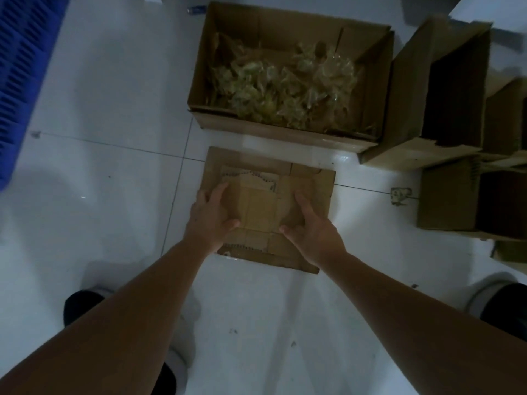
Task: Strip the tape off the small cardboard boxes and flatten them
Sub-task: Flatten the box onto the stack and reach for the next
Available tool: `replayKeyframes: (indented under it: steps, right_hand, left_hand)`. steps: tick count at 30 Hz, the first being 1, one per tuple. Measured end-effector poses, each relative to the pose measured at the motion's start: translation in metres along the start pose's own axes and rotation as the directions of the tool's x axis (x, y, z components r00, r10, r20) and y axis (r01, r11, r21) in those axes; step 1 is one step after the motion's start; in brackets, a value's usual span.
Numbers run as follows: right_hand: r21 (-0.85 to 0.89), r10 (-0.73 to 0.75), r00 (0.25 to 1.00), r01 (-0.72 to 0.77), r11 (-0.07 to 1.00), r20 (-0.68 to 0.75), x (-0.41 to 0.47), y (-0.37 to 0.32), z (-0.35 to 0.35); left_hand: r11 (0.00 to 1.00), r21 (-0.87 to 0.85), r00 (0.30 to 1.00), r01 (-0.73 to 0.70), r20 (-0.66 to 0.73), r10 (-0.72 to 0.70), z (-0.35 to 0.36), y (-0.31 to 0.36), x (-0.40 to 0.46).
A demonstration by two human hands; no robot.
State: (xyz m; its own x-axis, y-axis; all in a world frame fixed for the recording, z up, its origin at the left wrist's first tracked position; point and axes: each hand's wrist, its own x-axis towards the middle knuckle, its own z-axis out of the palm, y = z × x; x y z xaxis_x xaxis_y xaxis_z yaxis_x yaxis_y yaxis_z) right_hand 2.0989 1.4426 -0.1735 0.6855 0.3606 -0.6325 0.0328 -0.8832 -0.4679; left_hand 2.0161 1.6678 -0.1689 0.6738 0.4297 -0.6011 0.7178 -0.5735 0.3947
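while the flattened box [265, 208] lies on the floor [108, 172] just before the big box of tape scraps [285, 78], my left hand [209, 219] and right hand [312, 232] rest open on it — i'd press evenly, creases first.

The blue crate [20, 81] at nine o'clock is cut off by the left edge. The stacked boxes [456, 124] at three o'clock run past the right edge, their dark insides unreadable. Print on the flattened cardboard [256, 178] is too small to read.
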Motion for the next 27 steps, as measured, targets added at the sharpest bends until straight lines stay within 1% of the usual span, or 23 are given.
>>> replayKeyframes:
  steps: [3, 5, 7, 10, 12, 15, 17, 19, 21, 23, 25, 27]
  right_hand:
    - [-0.195, -0.004, 0.999, 0.012, 0.981, 0.039, 0.003, 0.003, -0.006]
    - [-0.282, -0.01, 0.999, 0.024, 0.959, 0.052, 0.003, 0.004, -0.007]
    - [-0.301, -0.019, 0.999, 0.03, 0.953, 0.042, 0.003, 0.004, -0.006]
    - [-0.276, -0.002, 0.999, 0.013, 0.961, 0.039, 0.007, 0.002, -0.007]
    - [-0.263, 0.026, 0.998, -0.009, 0.965, 0.062, 0.008, -0.004, -0.011]
    - [-0.215, 0.066, 0.989, -0.036, 0.976, 0.136, 0.011, -0.016, -0.019]
    - [-0.234, 0.06, 0.986, -0.022, 0.972, 0.156, 0.01, -0.022, -0.027]
    - [-0.307, -0.002, 0.993, 0.039, 0.951, 0.12, 0.0, -0.029, -0.039]
    - [-0.344, -0.063, 0.993, 0.093, 0.934, 0.097, -0.017, -0.036, -0.055]
    - [-0.332, -0.1, 0.988, 0.134, 0.934, 0.118, -0.04, -0.041, -0.075]
    - [-0.341, -0.165, 0.976, 0.206, 0.917, 0.144, -0.064, -0.04, -0.096]
    - [-0.374, -0.224, 0.964, 0.261, 0.89, 0.141, -0.089, -0.032, -0.122]
  left_hand:
    - [1.0, 0.021, 1.0, -0.001, 0.001, 0.001, 0.0, -0.001, -0.001]
    - [0.998, 0.068, 1.0, -0.004, -0.01, 0.004, 0.002, -0.001, -0.003]
    - [0.987, 0.163, 1.0, 0.007, -0.022, -0.003, 0.001, 0.0, -0.003]
    - [0.919, 0.394, 1.0, -0.012, -0.014, 0.02, -0.008, 0.004, -0.001]
    - [0.887, 0.461, 1.0, -0.028, 0.004, 0.029, -0.012, 0.01, -0.003]
    - [0.876, 0.48, 0.998, -0.055, 0.054, 0.033, -0.012, 0.024, -0.014]
    - [0.868, 0.485, 0.994, -0.109, 0.082, 0.079, -0.016, 0.034, -0.026]
    - [0.84, 0.51, 0.982, -0.185, 0.119, 0.144, -0.028, 0.043, -0.042]
    - [0.807, 0.536, 0.968, -0.247, 0.179, 0.178, -0.045, 0.056, -0.059]
    - [0.799, 0.516, 0.949, -0.308, 0.227, 0.218, -0.062, 0.074, -0.077]
    - [0.786, 0.498, 0.928, -0.366, 0.263, 0.265, -0.076, 0.096, -0.095]
    - [0.771, 0.491, 0.913, -0.405, 0.259, 0.315, -0.084, 0.119, -0.11]
